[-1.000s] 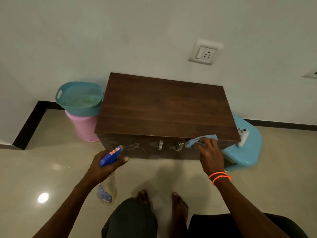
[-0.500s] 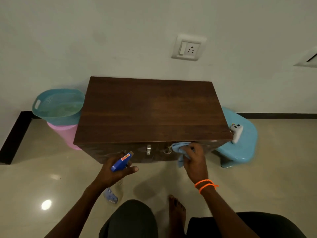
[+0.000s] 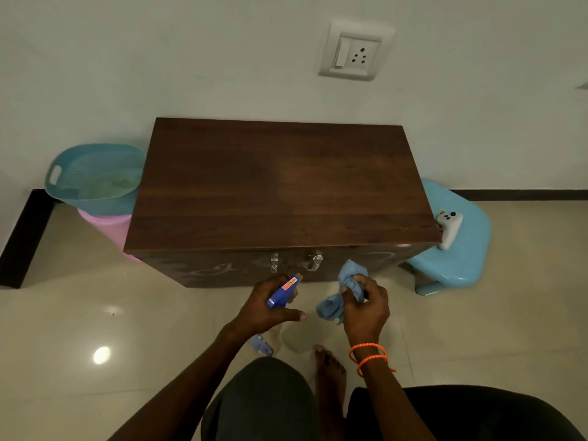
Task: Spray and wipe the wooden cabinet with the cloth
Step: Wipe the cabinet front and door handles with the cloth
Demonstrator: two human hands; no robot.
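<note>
Pulled back off the cabinet (image 3: 280, 183) front, right hand (image 3: 366, 310) bunches the cloth (image 3: 345, 291) at five o'clock; left hand (image 3: 270, 308) grips the spray bottle (image 3: 283, 292) alongside.

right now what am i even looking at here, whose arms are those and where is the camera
The camera is worn on a person's head, looking forward and down, so the two arms at the bottom are that person's own. There is no robot. The left hand grips a spray bottle by its blue head. The right hand, with orange bands on the wrist, holds a bunched blue cloth. In front of both stands a dark wooden cabinet against the wall; I see nothing lying on its top. A teal basket stacked on a pink one sits to its left, a blue stool to its right.
</note>
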